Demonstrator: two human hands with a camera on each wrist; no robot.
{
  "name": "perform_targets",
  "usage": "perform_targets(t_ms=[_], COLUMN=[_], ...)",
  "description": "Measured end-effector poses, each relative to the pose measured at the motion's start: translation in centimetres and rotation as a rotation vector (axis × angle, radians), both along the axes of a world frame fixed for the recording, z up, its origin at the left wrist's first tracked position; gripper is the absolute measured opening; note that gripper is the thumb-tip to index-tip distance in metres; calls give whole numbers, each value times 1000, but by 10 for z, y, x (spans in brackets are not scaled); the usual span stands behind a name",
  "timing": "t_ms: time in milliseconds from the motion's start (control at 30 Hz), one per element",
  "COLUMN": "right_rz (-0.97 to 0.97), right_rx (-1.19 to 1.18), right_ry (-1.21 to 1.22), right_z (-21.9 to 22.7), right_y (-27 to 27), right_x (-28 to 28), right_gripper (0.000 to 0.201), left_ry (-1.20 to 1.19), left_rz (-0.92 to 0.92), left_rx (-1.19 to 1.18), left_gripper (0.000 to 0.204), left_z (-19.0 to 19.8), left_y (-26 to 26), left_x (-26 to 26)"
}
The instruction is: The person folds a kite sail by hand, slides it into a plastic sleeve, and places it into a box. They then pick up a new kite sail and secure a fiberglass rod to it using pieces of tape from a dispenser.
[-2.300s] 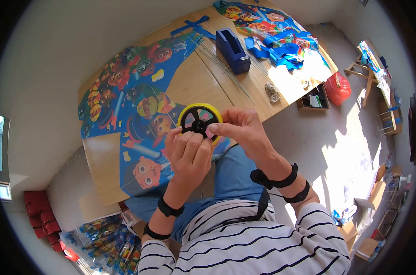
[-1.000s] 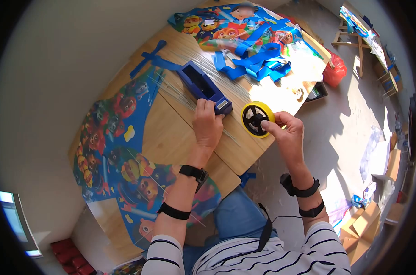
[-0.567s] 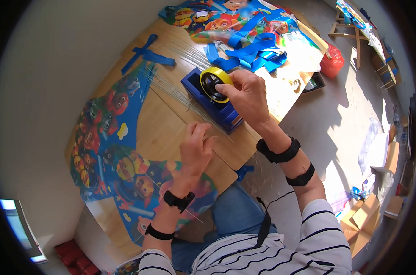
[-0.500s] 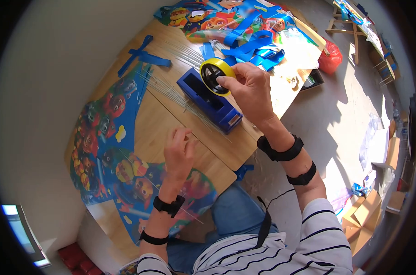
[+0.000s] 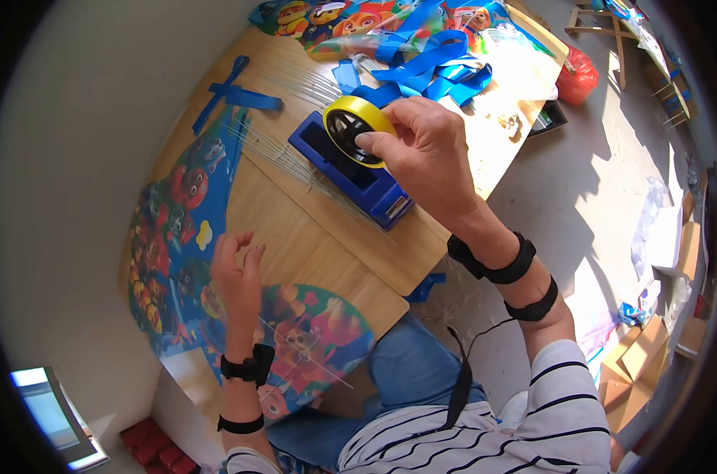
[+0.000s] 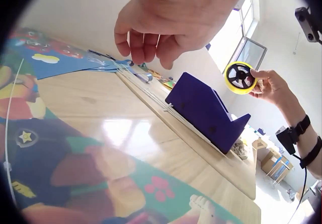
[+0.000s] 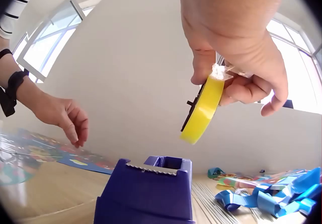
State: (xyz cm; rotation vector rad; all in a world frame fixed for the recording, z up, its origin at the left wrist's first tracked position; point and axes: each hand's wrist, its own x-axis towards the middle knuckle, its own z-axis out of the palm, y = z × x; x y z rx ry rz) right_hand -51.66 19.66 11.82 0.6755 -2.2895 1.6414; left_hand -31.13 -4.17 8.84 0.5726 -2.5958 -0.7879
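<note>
Since the earlier frame, the left hand [image 5: 236, 272] has drawn back, fingers loosely apart. Right hand [image 5: 426, 154] pinches the yellow tape roll [image 5: 350, 130] above the blue plastic dispenser [image 5: 350, 170] mid-bench; unsteadied, the dispenser could slide.

Tape roll [image 5: 357, 129] being held above the dispenser [image 5: 349, 168] on the table [image 5: 311, 245], kite sheet [image 5: 181, 237] lying left, ribbons [image 5: 422, 67] lying behind, left hand [image 5: 236, 280] hovering over the sheet's edge.
</note>
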Motion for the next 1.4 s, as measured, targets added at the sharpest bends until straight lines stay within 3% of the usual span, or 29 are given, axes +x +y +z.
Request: perform_targets(t_ms=[267,500,600,700,767,833,1000,1133,1233,1300,1400], right_rz=[54,115,149,162,137,86,149,215,85,45,40], right_rx=[316,526,460,462,470,505,431,444,335,323,292], right_ry=[71,67,-87,-129,-67,33,-88,-247,-143,-219,-303], right_z=[-28,-17,-17,-16,-21,-30,-36,-25,-23,-26,-46], right_y=[-39,-50,-43,-50,-55,-59,-52,-47,-33,-18,8], right_x=[-1,-7,-15,-16,-13,-11,-17,-21,-24,-26,-21], right_gripper=[31,35,36,36,37,37,44,49,48,37,26], left_ry=[107,131,49,-55,-43,-29,-38,-86,-52,-34,-41], left_rz=[-205,-287,-357,-316,-335,-366,-445,-464,-491,-474,-442], left_rx=[-57,14,-82,-82,-111,-95,129,148,168,207,-50], left_gripper=[22,24,24,25,28,31,40,41,41,41,44], left_z=[43,37,44,79,81,74,35,22,15,13,23], left_y=[10,14,3,-14,-18,-16,12,24,24,25,35], left_x=[-52,-86,-94,-108,-115,-119,-136,-148,-152,-150,-147])
